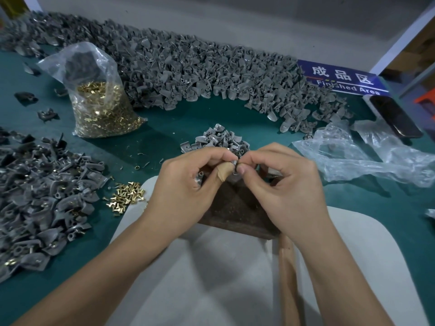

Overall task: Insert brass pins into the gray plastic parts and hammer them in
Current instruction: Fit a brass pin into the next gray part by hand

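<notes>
My left hand (188,182) and my right hand (280,177) meet above a dark brown block (237,210), fingertips together. Both pinch one small gray plastic part (234,165); whether a pin sits in it is hidden by the fingers. My left thumb wears a tan bandage. Another gray part peeks out under my left fingers. A small heap of gray parts (219,140) lies just beyond the hands. Loose brass pins (127,195) lie left of my left wrist. A wooden hammer handle (288,274) runs down from the block under my right forearm.
A clear bag of brass pins (101,107) stands at the left. A long bank of gray parts (188,67) curves along the back, and parts with pins (42,196) pile at the left. Crumpled plastic (367,156), a phone (395,116) and a blue sign (343,78) lie right.
</notes>
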A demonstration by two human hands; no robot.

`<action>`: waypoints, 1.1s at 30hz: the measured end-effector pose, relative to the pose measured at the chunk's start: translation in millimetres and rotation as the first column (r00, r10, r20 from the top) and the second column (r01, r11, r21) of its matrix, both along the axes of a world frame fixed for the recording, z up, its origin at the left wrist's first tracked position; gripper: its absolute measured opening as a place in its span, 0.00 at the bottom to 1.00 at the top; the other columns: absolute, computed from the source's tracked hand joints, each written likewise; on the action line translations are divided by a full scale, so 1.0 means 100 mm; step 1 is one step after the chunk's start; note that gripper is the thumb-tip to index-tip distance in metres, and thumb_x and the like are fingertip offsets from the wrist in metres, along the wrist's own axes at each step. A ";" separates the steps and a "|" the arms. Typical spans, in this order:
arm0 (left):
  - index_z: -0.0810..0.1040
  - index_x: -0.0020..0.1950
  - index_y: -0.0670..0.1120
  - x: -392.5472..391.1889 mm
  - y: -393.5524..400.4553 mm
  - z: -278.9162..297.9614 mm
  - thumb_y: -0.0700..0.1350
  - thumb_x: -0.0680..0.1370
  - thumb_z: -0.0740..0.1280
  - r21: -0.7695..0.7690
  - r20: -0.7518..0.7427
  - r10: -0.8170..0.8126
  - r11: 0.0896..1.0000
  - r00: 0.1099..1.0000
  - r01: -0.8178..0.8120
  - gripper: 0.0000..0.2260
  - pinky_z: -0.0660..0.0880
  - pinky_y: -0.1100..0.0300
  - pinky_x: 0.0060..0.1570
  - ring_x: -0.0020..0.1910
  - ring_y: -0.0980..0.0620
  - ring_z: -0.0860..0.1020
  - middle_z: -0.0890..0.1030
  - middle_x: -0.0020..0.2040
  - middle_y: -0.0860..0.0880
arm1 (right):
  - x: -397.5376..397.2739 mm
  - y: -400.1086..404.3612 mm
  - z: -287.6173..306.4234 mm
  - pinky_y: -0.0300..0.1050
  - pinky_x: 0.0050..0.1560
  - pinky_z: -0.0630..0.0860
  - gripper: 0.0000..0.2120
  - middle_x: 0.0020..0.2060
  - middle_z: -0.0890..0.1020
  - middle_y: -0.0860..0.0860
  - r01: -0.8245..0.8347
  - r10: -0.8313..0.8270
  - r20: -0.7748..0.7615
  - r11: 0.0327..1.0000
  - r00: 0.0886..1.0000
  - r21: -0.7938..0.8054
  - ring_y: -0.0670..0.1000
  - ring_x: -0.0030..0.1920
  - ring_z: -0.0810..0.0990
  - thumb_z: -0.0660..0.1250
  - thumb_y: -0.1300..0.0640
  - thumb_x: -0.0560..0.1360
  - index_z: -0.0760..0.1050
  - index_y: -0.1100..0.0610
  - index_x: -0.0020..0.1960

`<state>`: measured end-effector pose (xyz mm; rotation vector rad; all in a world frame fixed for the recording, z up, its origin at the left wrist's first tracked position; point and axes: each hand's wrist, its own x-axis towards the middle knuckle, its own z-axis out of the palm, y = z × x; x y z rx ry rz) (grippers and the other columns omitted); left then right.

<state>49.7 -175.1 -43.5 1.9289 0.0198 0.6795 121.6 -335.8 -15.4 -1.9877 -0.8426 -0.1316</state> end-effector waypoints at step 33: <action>0.84 0.55 0.51 0.00 -0.01 -0.07 0.45 0.80 0.71 -0.187 -0.022 0.004 0.982 1.000 -0.008 0.05 0.82 0.46 0.52 0.49 0.51 0.86 0.86 0.48 0.54 | -0.07 0.06 -0.07 0.49 0.32 0.81 0.05 0.40 0.81 0.46 0.095 -0.046 -0.272 0.981 0.961 0.171 0.48 0.36 0.80 0.74 0.63 0.76 0.87 0.54 0.46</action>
